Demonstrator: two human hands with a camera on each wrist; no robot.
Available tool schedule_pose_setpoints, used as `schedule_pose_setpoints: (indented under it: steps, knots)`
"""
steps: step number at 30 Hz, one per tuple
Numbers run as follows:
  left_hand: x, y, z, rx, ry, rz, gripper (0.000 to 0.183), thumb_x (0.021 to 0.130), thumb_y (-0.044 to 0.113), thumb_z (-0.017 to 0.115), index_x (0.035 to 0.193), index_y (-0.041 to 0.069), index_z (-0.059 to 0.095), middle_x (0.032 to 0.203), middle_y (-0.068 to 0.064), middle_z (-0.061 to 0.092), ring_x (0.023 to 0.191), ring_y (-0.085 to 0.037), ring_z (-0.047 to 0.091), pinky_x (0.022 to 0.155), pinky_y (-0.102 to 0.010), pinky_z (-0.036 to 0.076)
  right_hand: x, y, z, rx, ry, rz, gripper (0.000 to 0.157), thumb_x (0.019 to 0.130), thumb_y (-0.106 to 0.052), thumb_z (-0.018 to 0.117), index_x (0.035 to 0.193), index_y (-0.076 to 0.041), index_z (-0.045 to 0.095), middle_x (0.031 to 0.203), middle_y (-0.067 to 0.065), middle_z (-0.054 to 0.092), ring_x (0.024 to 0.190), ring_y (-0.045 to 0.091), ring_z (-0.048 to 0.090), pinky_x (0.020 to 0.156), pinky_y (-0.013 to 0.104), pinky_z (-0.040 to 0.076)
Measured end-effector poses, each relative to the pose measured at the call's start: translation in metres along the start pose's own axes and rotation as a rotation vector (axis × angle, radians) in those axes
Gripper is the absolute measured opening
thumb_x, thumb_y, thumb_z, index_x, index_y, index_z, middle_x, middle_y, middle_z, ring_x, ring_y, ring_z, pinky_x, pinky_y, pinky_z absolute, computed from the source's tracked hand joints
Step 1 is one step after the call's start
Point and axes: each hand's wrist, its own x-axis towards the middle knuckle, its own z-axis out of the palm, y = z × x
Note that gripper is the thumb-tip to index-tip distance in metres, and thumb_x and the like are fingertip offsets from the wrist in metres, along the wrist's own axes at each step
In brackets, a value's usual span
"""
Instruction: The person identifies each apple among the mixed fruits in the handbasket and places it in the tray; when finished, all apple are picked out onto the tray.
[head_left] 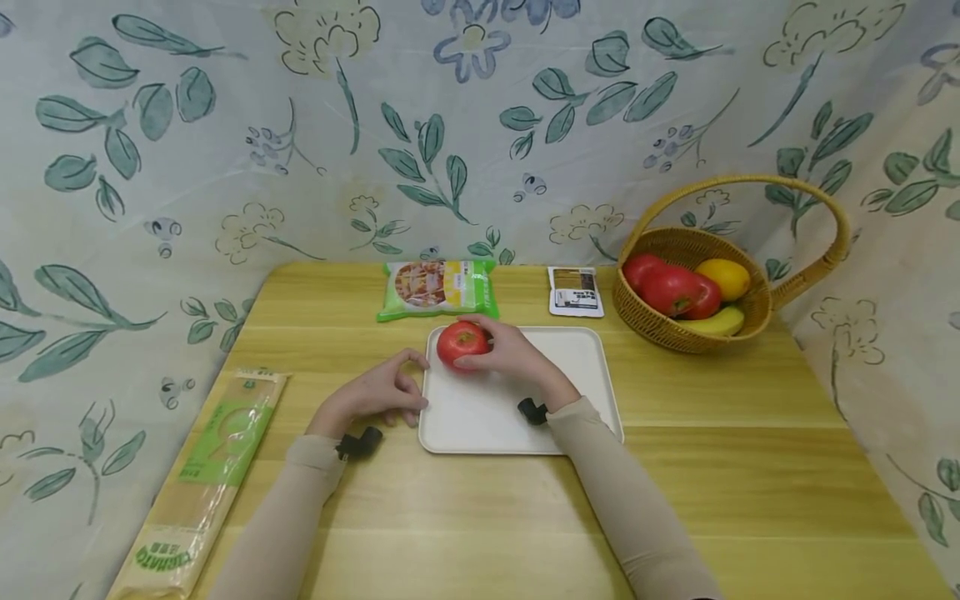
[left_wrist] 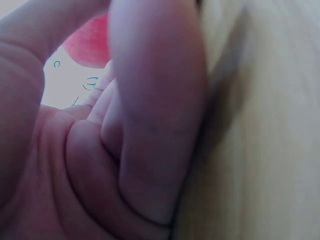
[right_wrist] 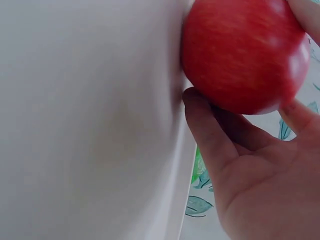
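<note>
My right hand (head_left: 516, 357) grips a red apple (head_left: 459, 345) at the far left corner of a white rectangular tray (head_left: 480, 421). In the right wrist view, thumb and fingers are around the apple (right_wrist: 245, 55), which sits right at the tray's surface (right_wrist: 90, 120). My left hand (head_left: 378, 390) rests beside the tray's left rim, fingers bent loosely, fingertips right at the edge. The left wrist view shows its curved fingers (left_wrist: 155, 100) close over the wooden table, nothing held between them, and part of the apple (left_wrist: 90, 45) beyond.
Behind the tray lies a green-edged food packet (head_left: 435, 287), with a small white pouch (head_left: 575, 292) to its right. A wicker basket (head_left: 660, 332) of fruit stands at the back right. A long noodle packet (head_left: 213, 475) lies along the table's left edge. A floral curtain (head_left: 480, 150) hangs behind.
</note>
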Motion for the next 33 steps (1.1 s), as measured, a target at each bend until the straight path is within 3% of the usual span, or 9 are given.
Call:
schedule_pose_setpoints:
  steps: [9, 23, 28, 33]
  knots:
    - [0.001, 0.001, 0.001, 0.014, 0.002, 0.004, 0.064, 0.094, 0.023, 0.08, 0.144, 0.017, 0.041, 0.087, -0.008, 0.078, 0.068, -0.019, 0.075, 0.054, -0.028, 0.053, -0.002, -0.005, 0.005, -0.046, 0.014, 0.018, 0.088, 0.086, -0.051, 0.086, 0.16, -0.033, 0.044, 0.148, 0.009, 0.061, 0.133, 0.03, 0.06, 0.113, 0.052, 0.051]
    - [0.003, -0.002, 0.001, 0.004, -0.005, 0.025, 0.064, 0.094, 0.023, 0.08, 0.143, 0.014, 0.04, 0.085, -0.006, 0.078, 0.067, -0.018, 0.075, 0.052, -0.029, 0.052, -0.008, -0.01, 0.002, -0.079, -0.021, -0.05, 0.093, 0.09, -0.047, 0.084, 0.165, -0.026, 0.034, 0.154, 0.006, 0.055, 0.137, 0.028, 0.057, 0.113, 0.051, 0.052]
    - [0.002, -0.001, 0.002, -0.001, -0.003, 0.021, 0.064, 0.094, 0.023, 0.081, 0.143, 0.016, 0.04, 0.087, -0.007, 0.078, 0.068, -0.019, 0.075, 0.053, -0.029, 0.053, -0.018, -0.02, -0.019, -0.125, 0.046, -0.106, 0.09, 0.092, -0.046, 0.082, 0.166, -0.027, 0.033, 0.159, 0.013, 0.052, 0.143, 0.034, 0.054, 0.116, 0.057, 0.048]
    - [0.0, 0.0, 0.003, -0.019, 0.002, 0.016, 0.065, 0.093, 0.022, 0.082, 0.142, 0.017, 0.04, 0.087, -0.008, 0.078, 0.068, -0.02, 0.075, 0.053, -0.029, 0.053, -0.04, -0.029, -0.062, -0.092, 0.196, -0.192, 0.083, 0.097, -0.038, 0.078, 0.166, -0.028, 0.033, 0.163, 0.014, 0.049, 0.15, 0.035, 0.047, 0.124, 0.057, 0.04]
